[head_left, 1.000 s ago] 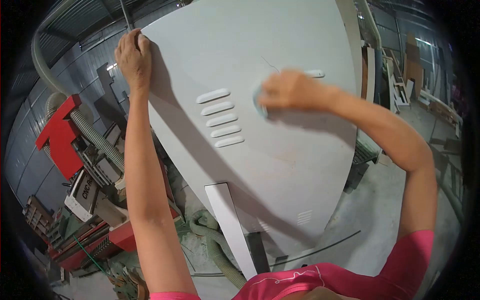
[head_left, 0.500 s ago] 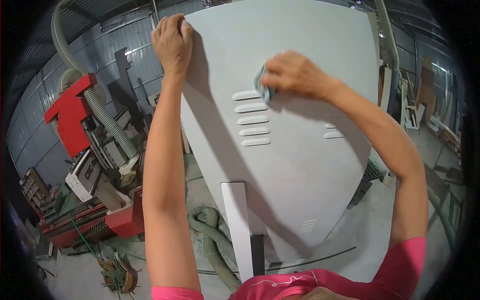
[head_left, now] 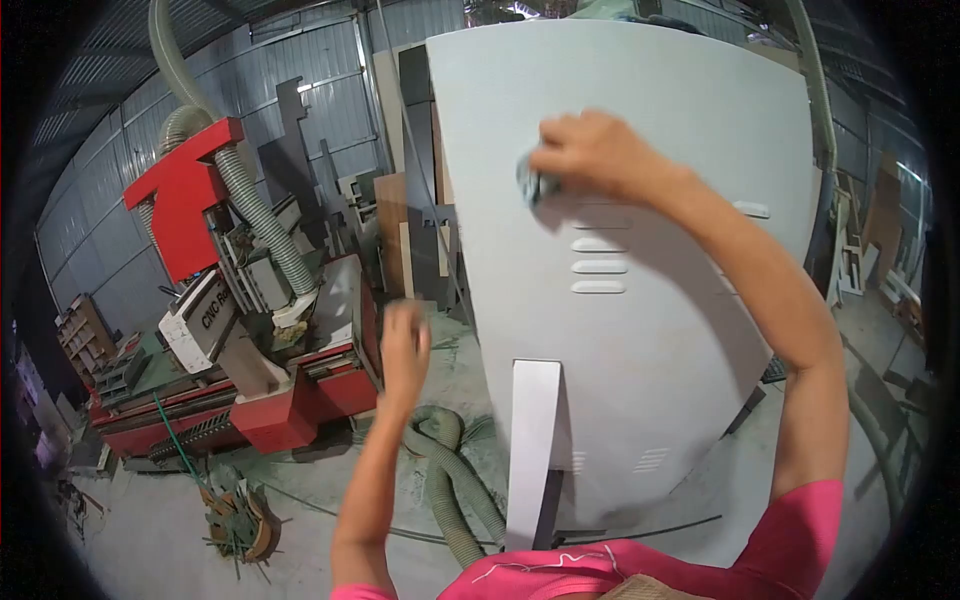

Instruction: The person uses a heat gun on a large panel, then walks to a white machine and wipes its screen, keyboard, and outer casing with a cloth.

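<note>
A large pale grey-white cabinet panel [head_left: 500, 120] stands upright in front of me, with raised louvre slots [head_left: 598, 266] in its middle. My right hand [head_left: 605, 155] is closed around a bunched blue-grey cloth [head_left: 533, 183], held against the panel's upper left part, just above the slots. The forearm crosses the panel and covers part of it. My left hand [head_left: 405, 345] is off the panel, in the air to its left, with its fingers smeared by motion. A white upright bar [head_left: 535, 430] stands at the panel's lower left.
A red and white CNC machine [head_left: 260, 420] with a ribbed hose [head_left: 245, 215] stands at left. Another flexible hose [head_left: 440, 485] lies on the concrete floor beside the panel. A container of scraps [head_left: 240, 525] is on the floor at lower left. Boards [head_left: 880, 215] lean at far right.
My left hand has let go of the panel's upper left edge and dropped. The view has shifted left, so the panel appears further right. The cloth has moved left relative to the slots.
</note>
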### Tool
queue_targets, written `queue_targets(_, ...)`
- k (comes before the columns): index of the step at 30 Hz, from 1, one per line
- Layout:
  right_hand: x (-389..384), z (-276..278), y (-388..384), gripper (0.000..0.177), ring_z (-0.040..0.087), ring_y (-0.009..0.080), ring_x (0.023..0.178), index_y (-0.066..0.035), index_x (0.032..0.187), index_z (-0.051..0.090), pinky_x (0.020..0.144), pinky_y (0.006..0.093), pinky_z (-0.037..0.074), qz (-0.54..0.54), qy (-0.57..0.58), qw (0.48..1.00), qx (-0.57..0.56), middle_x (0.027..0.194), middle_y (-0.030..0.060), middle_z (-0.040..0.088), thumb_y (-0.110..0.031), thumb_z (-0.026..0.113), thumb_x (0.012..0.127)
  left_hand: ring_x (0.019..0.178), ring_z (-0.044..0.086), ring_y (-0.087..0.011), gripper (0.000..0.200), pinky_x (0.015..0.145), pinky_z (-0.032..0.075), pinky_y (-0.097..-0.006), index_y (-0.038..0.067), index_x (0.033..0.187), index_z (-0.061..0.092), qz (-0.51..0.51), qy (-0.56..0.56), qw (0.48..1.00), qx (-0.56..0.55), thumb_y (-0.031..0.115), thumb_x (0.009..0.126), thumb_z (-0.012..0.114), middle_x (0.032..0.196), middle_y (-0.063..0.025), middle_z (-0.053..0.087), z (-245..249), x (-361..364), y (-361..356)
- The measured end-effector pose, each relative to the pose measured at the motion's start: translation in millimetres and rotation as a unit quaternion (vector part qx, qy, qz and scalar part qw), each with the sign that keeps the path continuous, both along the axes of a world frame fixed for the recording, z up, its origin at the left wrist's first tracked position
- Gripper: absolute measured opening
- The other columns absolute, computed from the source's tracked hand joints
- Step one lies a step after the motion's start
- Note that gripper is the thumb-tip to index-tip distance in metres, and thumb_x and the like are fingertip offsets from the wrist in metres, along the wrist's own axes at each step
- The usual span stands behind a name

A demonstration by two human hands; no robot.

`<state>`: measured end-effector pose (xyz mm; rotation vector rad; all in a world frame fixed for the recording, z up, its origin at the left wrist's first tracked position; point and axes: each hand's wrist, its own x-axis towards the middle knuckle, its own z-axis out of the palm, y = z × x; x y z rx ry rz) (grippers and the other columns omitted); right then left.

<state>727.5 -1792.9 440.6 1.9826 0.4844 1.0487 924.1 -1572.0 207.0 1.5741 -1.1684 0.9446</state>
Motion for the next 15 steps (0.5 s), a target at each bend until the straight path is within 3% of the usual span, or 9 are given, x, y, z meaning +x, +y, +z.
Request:
queue_targets(2,11.4,30.3,8.9,0.020,0.058,0.0245,0.076,-0.016,0.087,0.056,0.061,0.0368,0.049,0.033,-0.116,0.992,0.023,0.081,0.0057,0.052,-0.018,0.062,0.068,0.067,0.053,-0.0372,0.009,0.060,0.041,-0.0417,-0.002,0.087,0.051,0.029,0.166,0.984,0.059,0.005,0.082,0.054,0.074,-0.0205,0.052,-108.3,15.8,25.5)
queue_targets(3,23.3,47.8,4.0,0.031,0.056,0.0270,0.079,-0.015,0.094,0.057,0.065,0.0376,0.047,0.077,-0.140,0.986,0.054,0.085,0.0070,0.054,-0.008,0.064,0.065,0.064,0.053,-0.0386,0.010,0.057,0.040,-0.0428,-0.002,0.081,0.051,0.048,0.169,0.981,0.086,0.006,0.082,0.054,0.070,-0.0213,0.054,-157.0,17.1,41.0)
queue_targets(4,24.2,58.6,16.6,0.036,0.056,0.0270,0.089,-0.016,0.099,0.060,0.073,0.0366,0.047,0.029,-0.142,0.983,0.110,0.094,0.0075,0.057,-0.006,0.066,0.065,0.066,0.056,-0.0386,0.015,0.058,0.042,-0.0435,-0.001,0.079,0.054,0.059,0.237,0.957,0.157,0.013,0.083,0.055,0.070,-0.0219,0.055,-205.9,20.1,60.7)
queue_targets(6,51.0,68.3,34.8,0.019,0.053,0.0270,0.095,-0.007,0.089,0.059,0.080,0.0388,0.046,0.069,-0.283,0.957,0.007,0.097,0.0129,0.055,-0.015,0.065,0.074,0.066,0.057,-0.0386,0.024,0.058,0.044,-0.0449,0.000,0.076,0.059,0.111,0.286,0.901,0.308,0.023,0.083,0.056,0.069,-0.0211,0.058,-304.2,20.8,101.4)
queue_targets(8,75.5,64.6,39.7,0.017,0.052,0.0266,0.097,-0.004,0.086,0.058,0.083,0.0395,0.045,0.073,-0.257,0.964,-0.003,0.100,0.0122,0.055,-0.014,0.065,0.073,0.067,0.059,-0.0382,0.032,0.061,0.046,-0.0445,0.002,0.074,0.063,0.063,0.459,0.808,0.364,0.032,0.082,0.055,0.071,-0.0211,0.060,-385.1,6.8,149.5)
queue_targets(10,95.4,43.6,44.7,0.019,0.053,0.0291,0.095,-0.005,0.087,0.057,0.082,0.0387,0.045,0.038,-0.249,0.968,-0.014,0.100,0.0133,0.055,-0.008,0.065,0.069,0.073,0.060,-0.0386,0.033,0.065,0.048,-0.0433,0.002,0.075,0.064,0.044,0.517,0.755,0.401,0.033,0.082,0.055,0.075,-0.0213,0.062,-467.7,-17.5,208.4)
queue_targets(12,106.4,5.5,55.2,0.022,0.053,0.0306,0.095,-0.006,0.088,0.058,0.082,0.0377,0.046,-0.015,-0.247,0.969,-0.002,0.101,0.0144,0.055,-0.005,0.065,0.067,0.087,0.060,-0.0371,0.044,0.078,0.048,-0.0428,0.002,0.083,0.066,0.082,0.443,0.706,0.546,0.043,0.084,0.047,0.089,-0.0224,0.063,-612.8,-45.1,290.1)
queue_targets(14,110.9,-39.4,63.8,0.021,0.053,0.0309,0.098,-0.009,0.091,0.059,0.085,0.0396,0.046,-0.026,-0.222,0.974,0.039,0.104,0.0134,0.055,-0.006,0.064,0.071,0.087,0.062,-0.0352,0.048,0.079,0.049,-0.0440,0.001,0.086,0.065,0.063,0.398,0.610,0.682,0.044,0.087,0.043,0.088,-0.0199,0.064,-658.7,-104.7,367.7)
queue_targets(15,114.0,-65.7,59.2,0.019,0.053,0.0307,0.100,-0.011,0.093,0.060,0.087,0.0419,0.046,-0.029,-0.213,0.974,0.074,0.106,0.0119,0.056,-0.006,0.063,0.075,0.071,0.064,-0.0348,0.050,0.071,0.051,-0.0437,0.000,0.088,0.065,0.158,0.661,0.496,0.540,0.045,0.087,0.042,0.076,-0.0185,0.065,-575.4,-140.4,375.3)
